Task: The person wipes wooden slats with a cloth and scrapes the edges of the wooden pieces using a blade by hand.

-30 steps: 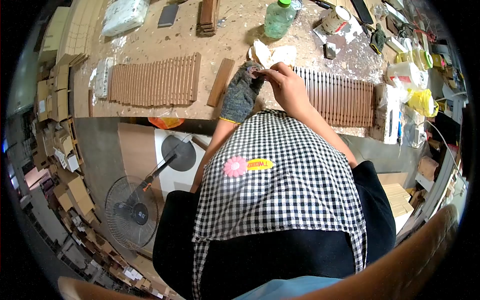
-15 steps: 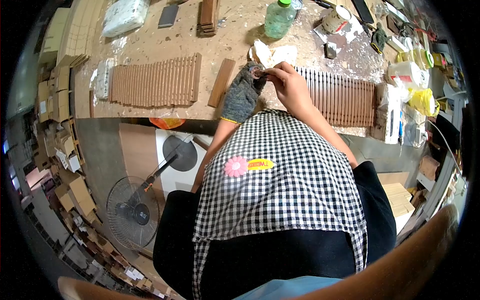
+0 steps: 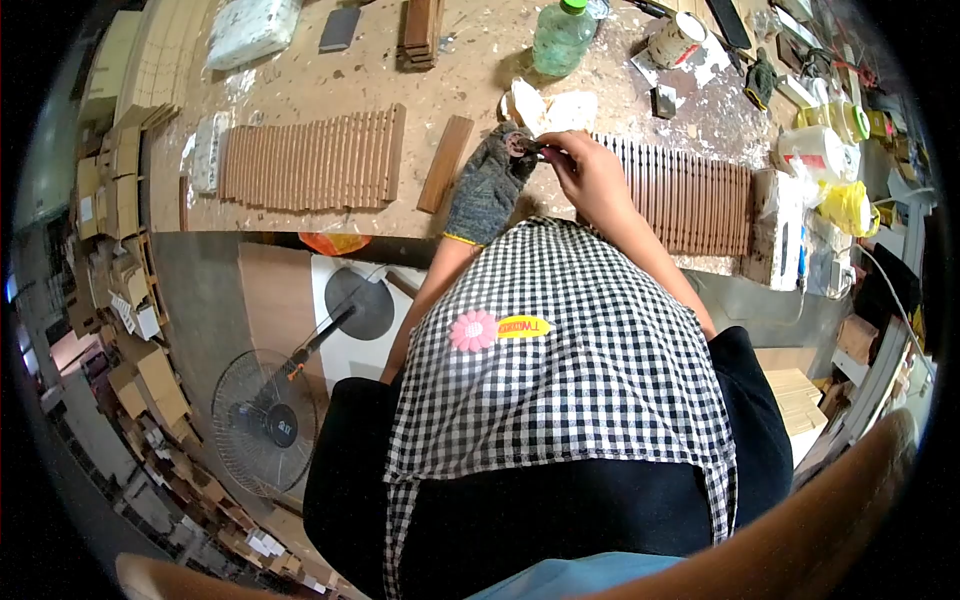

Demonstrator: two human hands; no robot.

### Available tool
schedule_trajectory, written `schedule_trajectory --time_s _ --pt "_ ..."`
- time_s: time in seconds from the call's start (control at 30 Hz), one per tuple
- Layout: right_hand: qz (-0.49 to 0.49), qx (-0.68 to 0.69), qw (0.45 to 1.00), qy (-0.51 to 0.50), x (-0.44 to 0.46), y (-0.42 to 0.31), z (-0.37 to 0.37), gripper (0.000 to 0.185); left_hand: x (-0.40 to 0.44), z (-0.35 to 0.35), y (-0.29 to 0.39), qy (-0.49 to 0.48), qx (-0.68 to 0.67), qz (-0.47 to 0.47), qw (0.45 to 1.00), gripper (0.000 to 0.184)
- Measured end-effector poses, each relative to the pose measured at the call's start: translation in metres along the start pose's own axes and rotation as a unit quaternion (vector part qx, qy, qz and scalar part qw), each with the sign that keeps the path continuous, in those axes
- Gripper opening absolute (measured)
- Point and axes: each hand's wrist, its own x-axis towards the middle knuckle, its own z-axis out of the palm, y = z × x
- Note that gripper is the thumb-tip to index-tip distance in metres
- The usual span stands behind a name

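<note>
My left hand (image 3: pixel 486 192) wears a grey knit glove with a yellow cuff. Its fingers are curled round a small, round, brownish thing (image 3: pixel 517 146) whose kind I cannot make out. My bare right hand (image 3: pixel 597 182) is closed in a pinch against it, with something small and dark between the fingertips. To the left of the glove a single brown wooden strip (image 3: pixel 445 163) lies on the workbench (image 3: pixel 330 85). Right of my right hand runs a row of dark-marked brown strips (image 3: pixel 690 195). Crumpled white paper (image 3: pixel 555 108) lies just beyond my hands.
A second row of brown strips (image 3: pixel 310 160) lies at the left. Behind stand a green bottle (image 3: pixel 562 40), a stack of wooden pieces (image 3: pixel 421 35) and a white cup (image 3: pixel 678 42). A white block (image 3: pixel 768 225) ends the right row. A fan (image 3: pixel 268 425) stands below left.
My right hand has shifted slightly right and down, drawing its fingertips a little away from the glove. The left hand stays almost in place.
</note>
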Motion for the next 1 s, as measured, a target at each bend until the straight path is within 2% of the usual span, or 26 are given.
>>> schedule_trajectory --time_s 0.03,0.07,0.13,0.17,0.2,0.3,0.33,0.37,0.4,0.43,0.47,0.5,0.53,0.6,0.63,0.7,0.73,0.77,0.83,0.87,0.9,1.0 --pt "-0.051 -0.048 0.997 0.019 -0.001 0.0 0.0 0.018 0.0 -0.001 -0.004 -0.005 -0.008 0.001 1.0 0.038" --pt "-0.037 -0.088 0.995 0.002 -0.002 -0.003 0.001 0.02 0.0 -0.002 -0.005 -0.009 -0.017 0.002 1.0 0.038" --pt "-0.052 -0.135 0.989 -0.006 -0.003 -0.01 0.0 0.021 -0.001 -0.002 -0.008 0.018 -0.225 -0.095 0.969 0.039" --pt "-0.059 -0.159 0.985 -0.011 -0.003 -0.012 0.0 0.022 -0.001 -0.002 -0.008 0.022 -0.246 -0.102 0.964 0.039" --pt "-0.08 -0.158 0.984 -0.001 -0.004 -0.01 0.002 0.026 0.0 -0.002 -0.008 0.026 -0.266 -0.108 0.958 0.039" --pt "-0.04 -0.124 0.991 -0.023 -0.001 -0.009 0.001 0.024 0.0 0.0 -0.003 0.026 -0.284 -0.132 0.949 0.038" --pt "-0.026 -0.073 0.997 -0.017 0.0 -0.008 0.0 0.021 0.0 0.0 0.0 0.024 -0.283 -0.139 0.949 0.038" --pt "-0.011 -0.022 1.0 -0.012 0.001 -0.007 -0.002 0.018 0.0 -0.003 -0.003 -0.006 -0.066 -0.071 0.995 0.038" --pt "0.045 0.019 0.999 -0.022 0.002 -0.006 -0.003 0.015 0.001 -0.006 -0.005 -0.036 0.155 0.0 0.987 0.038" --pt "0.063 0.047 0.997 -0.023 0.002 0.0 -0.003 0.015 0.0 -0.007 -0.007 -0.052 0.273 0.039 0.96 0.038" --pt "0.139 0.106 0.983 -0.053 0.003 0.0 -0.006 0.015 0.0 -0.008 -0.007 -0.059 0.386 0.081 0.917 0.037" --pt "0.215 0.163 0.959 -0.082 0.003 -0.001 -0.008 0.016 0.0 -0.008 -0.006 -0.053 0.405 0.091 0.908 0.036" --pt "0.226 0.203 0.949 -0.088 0.003 0.001 -0.009 0.018 0.0 -0.008 -0.006 -0.049 0.423 0.101 0.899 0.035" --pt "0.248 0.282 0.921 -0.098 0.002 0.007 -0.01 0.021 0.003 -0.005 0.001 -0.044 0.379 0.05 0.923 0.032" --pt "0.216 0.291 0.929 -0.076 0.001 0.013 -0.005 0.024 0.006 -0.003 0.004 -0.043 0.355 0.025 0.933 0.03" --pt "0.15 0.302 0.941 -0.032 0.0 0.022 0.002 0.029 0.007 0.003 0.01 -0.04 0.36 0.051 0.931 0.027" --pt "0.092 0.247 0.965 -0.02 -0.002 0.025 0.004 0.039 0.005 0.007 0.013 -0.039 0.36 0.066 0.93 0.026" --pt "0.117 0.183 0.975 -0.046 0.001 0.011 -0.008 0.051 0.004 0.019 0.061 -0.082 0.209 -0.03 0.974 0.026" --pt "0.136 0.168 0.973 -0.081 0.002 0.011 -0.011 0.059 -0.001 0.014 0.035 -0.104 0.322 0.034 0.94 0.026" --pt "0.112 0.145 0.981 -0.062 0.001 0.018 -0.007 0.059 0.001 0.013 0.015 -0.103 0.17 -0.008 0.98 0.027" --pt "0.154 0.119 0.977 -0.091 0.002 0.02 -0.01 0.053 0.004 0.017 0.007 -0.091 0.013 -0.049 0.995 0.028" --pt "0.121 0.158 0.979 -0.039 -0.002 0.038 0.0 0.046 0.003 0.013 -0.006 -0.1 -0.083 -0.091 0.987 0.034"
